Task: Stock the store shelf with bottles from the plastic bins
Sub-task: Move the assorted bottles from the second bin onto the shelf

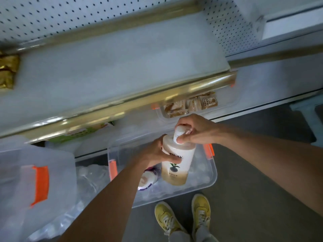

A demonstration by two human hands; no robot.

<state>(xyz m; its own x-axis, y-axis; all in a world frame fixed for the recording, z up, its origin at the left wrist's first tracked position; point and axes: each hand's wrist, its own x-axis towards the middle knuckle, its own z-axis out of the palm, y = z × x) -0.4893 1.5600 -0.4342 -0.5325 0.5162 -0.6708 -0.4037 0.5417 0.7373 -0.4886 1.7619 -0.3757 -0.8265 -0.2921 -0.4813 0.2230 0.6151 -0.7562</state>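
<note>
Overhead, both hands grip a cream bottle (pixel 176 161) with blurred plant label: left hand (pixel 157 154) body, right hand (pixel 194 130) cap

Illumination is soft, even and cool-toned, producing no hard shadows; the floor (pixel 244 172) reads darker than the pale shelf (pixel 113 63). Specular glare streaks run along the gold shelf rail (pixel 139 98). Motion blur smears the shelf, the pegboard (pixel 52 16) and the gold packet (pixel 7 72), and wide-angle distortion bends straight edges toward the frame borders.
</note>
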